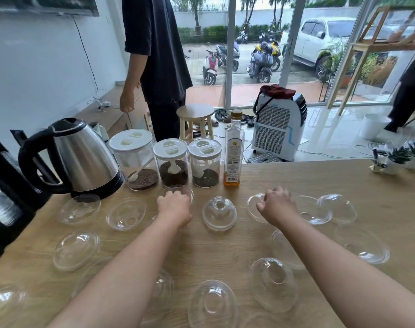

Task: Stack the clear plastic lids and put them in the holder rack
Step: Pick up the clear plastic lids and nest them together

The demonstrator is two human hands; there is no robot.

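Several clear plastic dome lids lie scattered over the wooden table. A small stack of lids stands dome-up in the middle, between my hands. My left hand rests over a lid in front of the jars, fingers curled on its rim. My right hand is curled over the edge of another lid. More lids lie at the left, right and near edge. No holder rack is in view.
A steel kettle stands at the back left, then three white-lidded jars and a glass bottle. Small potted plants sit at the far right. A person in dark clothes stands behind the table.
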